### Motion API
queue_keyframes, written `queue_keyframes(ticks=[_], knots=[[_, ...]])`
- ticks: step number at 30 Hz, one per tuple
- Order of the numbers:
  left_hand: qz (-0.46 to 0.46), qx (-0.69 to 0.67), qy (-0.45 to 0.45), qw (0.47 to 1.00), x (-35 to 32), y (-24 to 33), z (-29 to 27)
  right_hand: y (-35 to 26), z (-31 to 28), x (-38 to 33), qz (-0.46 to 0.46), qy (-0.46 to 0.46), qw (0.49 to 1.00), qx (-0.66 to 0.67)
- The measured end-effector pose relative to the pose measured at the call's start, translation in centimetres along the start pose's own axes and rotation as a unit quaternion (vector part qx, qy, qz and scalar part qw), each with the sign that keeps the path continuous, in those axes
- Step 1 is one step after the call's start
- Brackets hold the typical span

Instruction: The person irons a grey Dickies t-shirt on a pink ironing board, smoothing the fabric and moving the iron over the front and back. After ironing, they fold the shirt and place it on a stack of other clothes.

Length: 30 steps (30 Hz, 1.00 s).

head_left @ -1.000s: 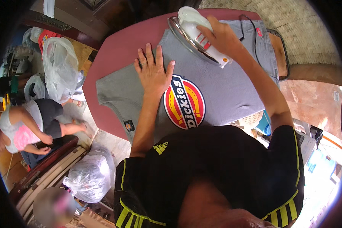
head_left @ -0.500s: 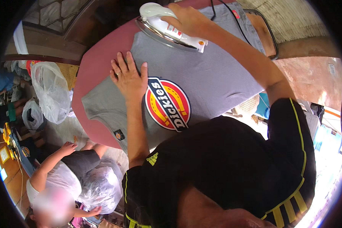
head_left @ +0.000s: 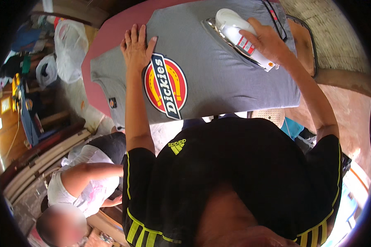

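A grey T-shirt [head_left: 193, 45] with a round red and yellow printed emblem [head_left: 165, 86] lies spread over a dark pink padded board [head_left: 95, 61]. My right hand [head_left: 268, 41] grips the handle of a white clothes iron [head_left: 239, 35], whose shiny metal soleplate is on the right part of the shirt. Beside the emblem, my left hand [head_left: 138, 47] rests flat on the cloth with fingers spread, nothing in it. The shirt's neckline, with a small dark label [head_left: 112, 102], is at the board's left end. The iron's black cord [head_left: 276, 20] runs past my right hand.
Another person [head_left: 86, 177] in a white shirt is close by at the lower left. White plastic bags [head_left: 70, 49] stand on the floor beyond the board's left end. A woven cane seat [head_left: 268, 116] is under the board's near right edge. A dark metal frame [head_left: 311, 45] borders the right end.
The iron in my right hand has moved right and slightly nearer along the shirt. My left hand stays flat by the emblem. The view has shifted, and the other person has changed posture.
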<state>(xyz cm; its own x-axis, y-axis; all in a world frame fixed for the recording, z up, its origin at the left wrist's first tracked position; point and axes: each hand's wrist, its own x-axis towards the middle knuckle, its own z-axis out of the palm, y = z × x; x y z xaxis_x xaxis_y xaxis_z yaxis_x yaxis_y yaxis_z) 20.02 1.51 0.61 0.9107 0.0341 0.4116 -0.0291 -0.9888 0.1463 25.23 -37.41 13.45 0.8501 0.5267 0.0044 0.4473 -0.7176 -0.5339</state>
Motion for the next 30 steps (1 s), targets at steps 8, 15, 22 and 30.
queue_keyframes(ticks=[8, 15, 22, 30], knots=[[0.002, -0.001, 0.03, 1.0, -0.4, -0.6, 0.8, -6.0, 5.0, -0.9, -0.133, -0.058, 0.989, 0.035], [0.024, 0.01, 0.042, 0.999, 0.0, -1.1, 2.0, -6.3, 6.6, 2.0, -0.151, 0.033, 0.988, 0.006], [0.013, 0.024, 0.013, 1.0, 0.1, -1.1, 2.1, -7.8, 7.1, -6.5, -0.051, 0.003, 0.999, -0.012], [0.008, 0.028, -0.017, 0.999, 0.2, -1.0, 1.9, 0.4, 3.9, -6.8, -0.023, 0.034, 0.979, -0.201]])
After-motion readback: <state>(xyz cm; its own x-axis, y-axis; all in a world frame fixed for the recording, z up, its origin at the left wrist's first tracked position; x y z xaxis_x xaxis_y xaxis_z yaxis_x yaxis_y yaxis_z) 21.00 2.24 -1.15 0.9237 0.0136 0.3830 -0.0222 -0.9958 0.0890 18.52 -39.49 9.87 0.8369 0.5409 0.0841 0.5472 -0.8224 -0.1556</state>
